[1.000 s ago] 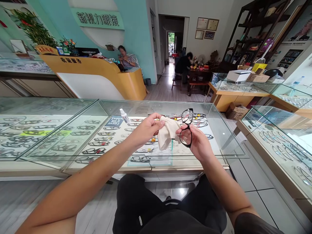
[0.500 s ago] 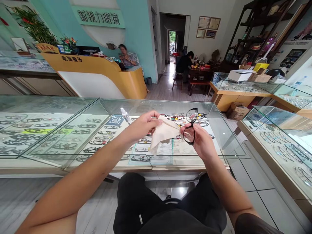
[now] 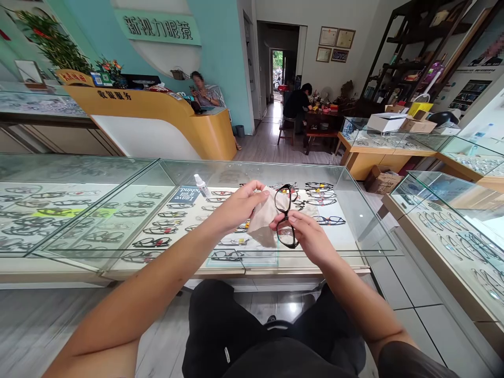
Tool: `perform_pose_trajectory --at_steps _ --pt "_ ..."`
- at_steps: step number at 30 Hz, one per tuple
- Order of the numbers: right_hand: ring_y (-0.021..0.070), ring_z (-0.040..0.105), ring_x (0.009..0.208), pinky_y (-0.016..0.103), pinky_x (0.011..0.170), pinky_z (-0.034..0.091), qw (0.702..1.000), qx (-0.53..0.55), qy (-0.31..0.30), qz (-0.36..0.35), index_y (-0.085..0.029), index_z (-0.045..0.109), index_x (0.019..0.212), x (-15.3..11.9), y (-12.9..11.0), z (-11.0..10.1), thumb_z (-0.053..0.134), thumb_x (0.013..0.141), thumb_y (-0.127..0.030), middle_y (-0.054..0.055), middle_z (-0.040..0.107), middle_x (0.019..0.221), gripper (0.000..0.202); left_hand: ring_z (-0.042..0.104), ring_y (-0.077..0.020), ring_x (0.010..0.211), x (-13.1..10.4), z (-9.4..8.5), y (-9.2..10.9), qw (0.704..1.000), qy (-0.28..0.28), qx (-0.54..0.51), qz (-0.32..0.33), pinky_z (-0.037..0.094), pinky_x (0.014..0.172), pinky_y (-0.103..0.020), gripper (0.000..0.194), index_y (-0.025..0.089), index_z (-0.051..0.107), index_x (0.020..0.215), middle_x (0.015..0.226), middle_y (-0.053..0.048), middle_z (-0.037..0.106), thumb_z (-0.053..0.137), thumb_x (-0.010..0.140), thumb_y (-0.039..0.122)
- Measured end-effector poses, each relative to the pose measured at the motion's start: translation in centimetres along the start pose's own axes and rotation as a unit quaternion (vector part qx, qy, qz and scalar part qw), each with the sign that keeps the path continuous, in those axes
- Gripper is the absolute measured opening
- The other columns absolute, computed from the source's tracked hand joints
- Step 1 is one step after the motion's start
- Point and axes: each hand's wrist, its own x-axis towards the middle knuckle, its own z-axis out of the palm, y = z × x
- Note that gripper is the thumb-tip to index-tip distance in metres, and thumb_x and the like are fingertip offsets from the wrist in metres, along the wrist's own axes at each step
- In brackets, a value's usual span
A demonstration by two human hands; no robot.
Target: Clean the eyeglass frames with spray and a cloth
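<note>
Above the glass display case, my left hand (image 3: 244, 206) pinches a cream cloth (image 3: 263, 223) that hangs down with a zigzag edge. My right hand (image 3: 307, 231) grips black-framed glasses (image 3: 286, 215) near the bridge, one lens above the other. The glasses are turned upright beside the cloth's right side, and the right fingertips reach close to the cloth. A small white spray bottle (image 3: 202, 185) stands on the glass top to the left of my hands.
The glass display case (image 3: 338, 265) holds rows of spectacles and a blue card (image 3: 185, 195). Another case (image 3: 444, 262) stands at the right. Behind are a yellow counter (image 3: 212, 136) with a seated person (image 3: 205, 95), and another person (image 3: 298, 105) at a dark table.
My right hand has moved left with the glasses, bringing them next to the cloth. My left hand has shifted slightly right with the cloth.
</note>
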Motion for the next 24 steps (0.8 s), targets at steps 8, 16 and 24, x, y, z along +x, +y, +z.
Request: perform_pose_trajectory --at_steps 8,16,24 --pt "0.0228 0.073 0.107 0.036 0.104 0.051 0.999 -0.027 -0.019 -0.004 -0.02 0.082 0.109 -0.1 0.1 -1.0 0.067 0.106 -0.047 0.008 0.082 0.111 0.031 0.074 -0.0224 0.098 0.6 -0.9 0.0 0.982 -0.073 -0.173 0.004 0.057 0.08 -0.03 0.048 0.014 0.077 0.124 0.112 -0.012 0.081 0.066 0.077 0.017" --pt "0.0225 0.071 0.106 0.035 0.102 0.049 0.998 -0.041 -0.044 -0.013 -0.021 0.082 0.11 -0.3 -0.4 -1.1 0.065 0.108 -0.045 0.008 0.083 0.11 0.029 0.078 -0.0205 0.099 1.0 -1.5 -1.4 0.966 -0.149 -0.208 0.02 0.059 0.08 -0.026 0.056 0.021 0.082 0.132 0.121 -0.012 0.084 0.078 0.078 0.005" --pt "0.0218 0.068 0.105 0.035 0.102 0.048 0.997 -0.04 -0.067 -0.022 -0.02 0.081 0.113 -0.4 -0.1 -0.8 0.065 0.108 -0.046 0.008 0.081 0.109 0.03 0.079 -0.0215 0.103 0.8 -1.0 -2.3 0.963 -0.136 -0.224 0.061 0.062 0.079 -0.024 0.069 0.024 0.08 0.136 0.129 -0.014 0.082 0.101 0.071 0.026"
